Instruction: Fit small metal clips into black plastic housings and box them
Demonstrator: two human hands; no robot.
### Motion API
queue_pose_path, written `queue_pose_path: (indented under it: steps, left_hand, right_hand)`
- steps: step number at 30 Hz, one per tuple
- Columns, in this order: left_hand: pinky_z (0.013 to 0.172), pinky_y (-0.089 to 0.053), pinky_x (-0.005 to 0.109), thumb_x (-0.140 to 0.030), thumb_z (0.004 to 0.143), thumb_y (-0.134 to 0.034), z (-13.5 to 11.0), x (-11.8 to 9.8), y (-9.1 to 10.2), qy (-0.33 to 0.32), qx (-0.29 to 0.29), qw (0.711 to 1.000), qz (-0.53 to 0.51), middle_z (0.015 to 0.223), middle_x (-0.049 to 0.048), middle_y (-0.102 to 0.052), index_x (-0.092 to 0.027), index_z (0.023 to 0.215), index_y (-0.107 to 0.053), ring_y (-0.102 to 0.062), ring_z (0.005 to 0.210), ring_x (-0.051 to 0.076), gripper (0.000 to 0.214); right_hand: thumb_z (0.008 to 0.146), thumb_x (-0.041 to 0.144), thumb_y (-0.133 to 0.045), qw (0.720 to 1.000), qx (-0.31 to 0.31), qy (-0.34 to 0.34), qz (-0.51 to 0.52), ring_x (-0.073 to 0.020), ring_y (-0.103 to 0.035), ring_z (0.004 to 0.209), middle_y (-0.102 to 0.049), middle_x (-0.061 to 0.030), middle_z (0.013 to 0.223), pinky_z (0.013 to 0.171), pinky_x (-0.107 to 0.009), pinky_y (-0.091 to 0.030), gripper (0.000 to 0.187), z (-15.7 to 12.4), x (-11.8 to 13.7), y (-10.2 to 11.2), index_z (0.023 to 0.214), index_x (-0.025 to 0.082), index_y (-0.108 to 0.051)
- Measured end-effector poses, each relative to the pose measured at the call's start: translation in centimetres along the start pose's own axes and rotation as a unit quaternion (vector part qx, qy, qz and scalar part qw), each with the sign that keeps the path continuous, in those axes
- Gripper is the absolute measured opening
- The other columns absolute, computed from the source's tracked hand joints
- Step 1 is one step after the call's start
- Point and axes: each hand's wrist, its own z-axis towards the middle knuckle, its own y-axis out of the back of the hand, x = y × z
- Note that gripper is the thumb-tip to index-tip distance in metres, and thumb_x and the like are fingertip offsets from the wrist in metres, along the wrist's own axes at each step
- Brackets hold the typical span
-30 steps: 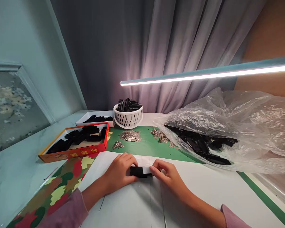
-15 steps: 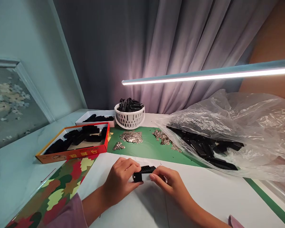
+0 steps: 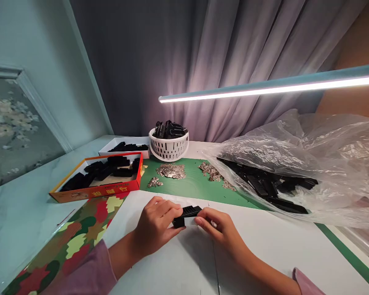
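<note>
A small black plastic part point(image 3: 187, 215) with a ribbed top is held between both my hands just above the white table surface point(image 3: 264, 250). My left hand point(image 3: 156, 226) wraps its fingers around the part's left end. My right hand point(image 3: 219, 230) pinches the right end with fingertips, touching a pale strip on the part's side. The part is tilted, its right end raised a little.
A red box point(image 3: 98, 189) and a white box point(image 3: 123, 145) at left hold black parts. A white basket point(image 3: 168, 148) of black parts stands behind. Piles of small metal pieces point(image 3: 171, 171) lie on a green mat point(image 3: 190, 186). A clear plastic bag point(image 3: 295, 164) of black parts lies right. A light bar point(image 3: 264, 88) hangs overhead.
Both hands lifted the black part slightly off the table and tilted it, turning its ribbed top into view. The camera shifted a little.
</note>
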Motion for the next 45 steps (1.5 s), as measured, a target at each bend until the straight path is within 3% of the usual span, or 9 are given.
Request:
queue_pose_path:
  steps: [22, 45]
  left_hand:
    - [0.057, -0.041, 0.03, -0.022, 0.063, -0.066, 0.24, -0.18, 0.33, -0.01, 0.003, 1.0, 0.011, 0.067, 0.0023, -0.064, -0.014, 0.074, -0.054, -0.058, 0.058, 0.014, 0.018]
    - [0.066, -0.041, 0.033, -0.015, 0.063, -0.065, 0.18, -0.4, 0.54, -0.047, -0.035, 0.997, 0.053, 0.067, 0.0015, -0.065, -0.014, 0.075, -0.054, -0.06, 0.056, 0.012, 0.016]
  right_hand:
    - [0.082, 0.049, -0.029, 0.994, -0.029, 0.074, -0.079, -0.0071, -0.039, 0.047, -0.048, 0.001, 0.05, 0.047, -0.017, -0.028, 0.048, -0.1, 0.1, 0.09, 0.057, 0.013, -0.048]
    - [0.086, 0.032, -0.032, 0.976, -0.085, 0.158, -0.119, -0.0074, -0.037, 0.049, -0.044, 0.0013, 0.051, 0.047, -0.017, -0.03, 0.033, -0.47, 0.69, 0.03, 0.06, 0.015, -0.043]
